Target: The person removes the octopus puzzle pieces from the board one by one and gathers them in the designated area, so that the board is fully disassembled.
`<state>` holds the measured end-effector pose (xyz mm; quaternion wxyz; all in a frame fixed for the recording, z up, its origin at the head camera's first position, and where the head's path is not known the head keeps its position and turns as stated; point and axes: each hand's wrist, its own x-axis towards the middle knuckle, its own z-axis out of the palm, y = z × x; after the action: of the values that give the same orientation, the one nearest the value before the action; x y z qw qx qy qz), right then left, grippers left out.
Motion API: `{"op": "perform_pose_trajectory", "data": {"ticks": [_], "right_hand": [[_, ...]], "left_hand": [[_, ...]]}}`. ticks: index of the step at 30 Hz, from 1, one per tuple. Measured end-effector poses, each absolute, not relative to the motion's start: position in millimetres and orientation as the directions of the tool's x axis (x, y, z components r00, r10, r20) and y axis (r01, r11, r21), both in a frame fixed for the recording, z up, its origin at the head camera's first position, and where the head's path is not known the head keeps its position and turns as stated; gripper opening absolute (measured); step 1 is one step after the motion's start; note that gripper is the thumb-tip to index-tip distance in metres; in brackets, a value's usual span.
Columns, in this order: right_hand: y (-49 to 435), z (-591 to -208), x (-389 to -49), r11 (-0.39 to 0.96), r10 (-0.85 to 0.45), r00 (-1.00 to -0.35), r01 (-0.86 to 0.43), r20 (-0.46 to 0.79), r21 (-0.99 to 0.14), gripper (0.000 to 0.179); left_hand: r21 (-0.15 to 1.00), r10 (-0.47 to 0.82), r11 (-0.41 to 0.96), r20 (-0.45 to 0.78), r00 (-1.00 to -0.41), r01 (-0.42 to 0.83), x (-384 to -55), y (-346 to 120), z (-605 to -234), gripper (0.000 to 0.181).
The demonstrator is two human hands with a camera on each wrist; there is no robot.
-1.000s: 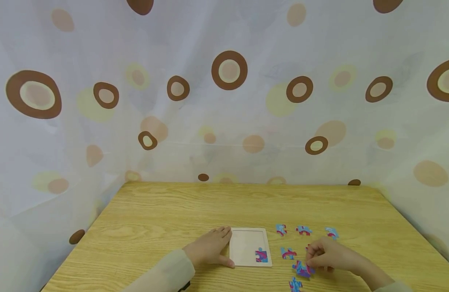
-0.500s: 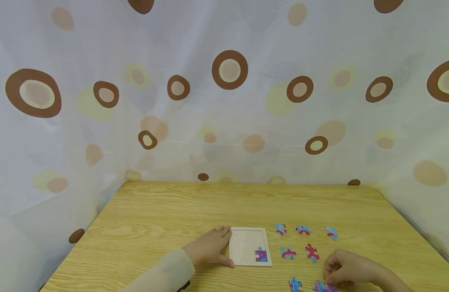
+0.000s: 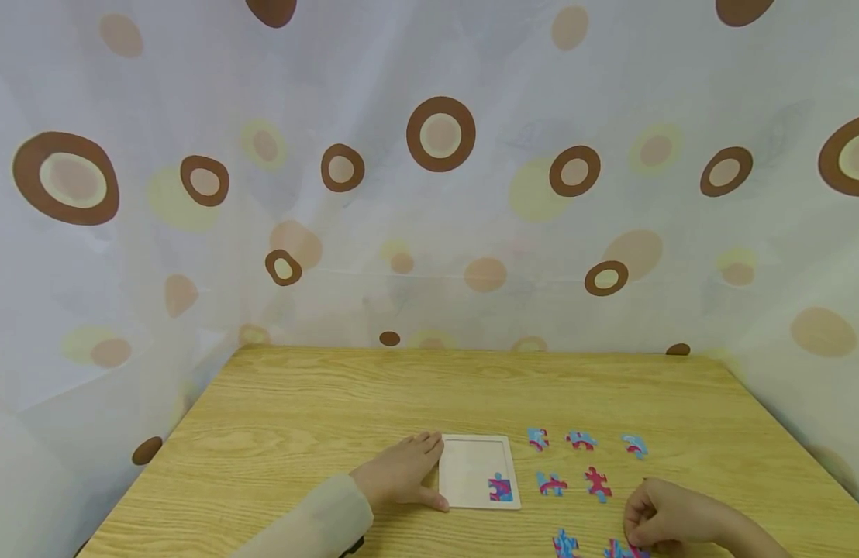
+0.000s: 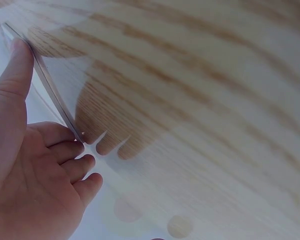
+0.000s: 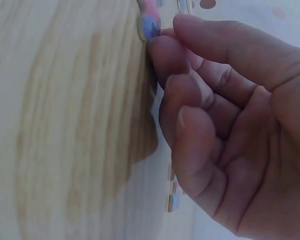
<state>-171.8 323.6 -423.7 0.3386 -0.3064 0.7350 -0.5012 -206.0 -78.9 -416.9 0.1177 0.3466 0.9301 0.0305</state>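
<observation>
My left hand (image 3: 404, 471) lies along the left edge of a shallow white puzzle tray (image 3: 464, 474), thumb and fingertips touching its rim with the fingers fairly straight. In the tray's lower right corner sits a purple, pink and blue puzzle piece (image 3: 500, 489). At the front right of the table, my right hand (image 3: 674, 513) pinches the edge of another blue and pink puzzle piece (image 3: 618, 550) between thumb and index finger, low at the tabletop. The right wrist view shows the end of that puzzle piece (image 5: 150, 26) at the fingertips; the other fingers are curled.
Several loose puzzle pieces lie right of the tray: a back row with a blue and pink piece (image 3: 581, 440), a red one (image 3: 598, 482) in the middle, and a blue one (image 3: 564, 544) near the front. A patterned curtain (image 3: 436, 232) stands behind the wooden table (image 3: 318, 395).
My right hand has moved toward the front right with its puzzle piece, lowering it to the table right of the front blue piece and uncovering the red one. The left hand stays put.
</observation>
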Motion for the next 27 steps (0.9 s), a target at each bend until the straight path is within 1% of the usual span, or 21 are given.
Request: {"op": "perform_pose_trajectory", "data": {"ticks": [6,10,14,17,24,27], "right_hand": [[319.5,-417.0,-174.5,0.308,-0.787,-0.591,-0.127,-0.177,-0.943,0.014],[310.6,-413.3,-179.7,0.316,-0.764,-0.626,-0.155,-0.154,-0.936,0.012],[296.3,-409.3,-184.4,0.331,-0.741,-0.662,-0.218,-0.11,-0.918,0.012],[282.8,-406.4,-188.2,0.352,-0.729,-0.68,-0.273,-0.079,-0.895,0.014],[251.1,-403.0,-196.7,0.409,-0.673,-0.738,-0.308,-0.056,-0.859,0.021],[238.8,-402.4,-200.0,0.419,-0.669,-0.743,-0.354,-0.02,-0.836,0.022]], "left_hand": [[0.158,0.654,0.757,-0.211,-0.727,0.635,-204.9,-78.9,-414.2,0.088],[0.152,0.653,0.757,-0.21,-0.728,0.635,-204.3,-79.0,-414.9,0.088],[0.144,0.652,0.758,-0.2,-0.731,0.636,-203.5,-78.7,-415.9,0.089],[0.139,0.653,0.757,-0.193,-0.732,0.638,-203.2,-78.3,-416.3,0.089],[0.13,0.653,0.757,-0.189,-0.733,0.641,-204.5,-77.7,-417.0,0.089],[0.129,0.65,0.76,-0.19,-0.736,0.637,-204.4,-77.5,-415.0,0.089]]}}
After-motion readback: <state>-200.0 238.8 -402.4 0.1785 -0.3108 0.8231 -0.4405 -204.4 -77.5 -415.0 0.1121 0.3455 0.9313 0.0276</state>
